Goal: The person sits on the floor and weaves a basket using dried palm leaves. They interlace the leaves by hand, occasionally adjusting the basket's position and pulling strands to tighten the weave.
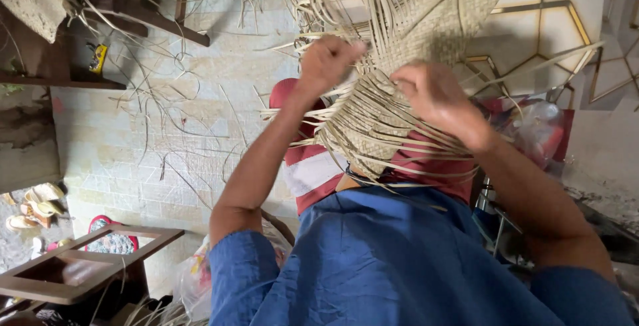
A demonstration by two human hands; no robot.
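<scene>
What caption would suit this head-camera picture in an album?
Left hand and right hand grip pale strips of a half-woven mat above a tiled floor.

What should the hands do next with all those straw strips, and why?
Probably tuck one loose strip across into the mat's edge. The left hand already pinches strips by the woven mat, the right hand presses the fanned bundle, and many strip ends hang free and unwoven below the finished part.

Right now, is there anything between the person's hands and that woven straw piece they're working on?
Nothing visible. The left hand and the right hand both rest directly on the woven mat, fingers in among its loose strips.
</scene>
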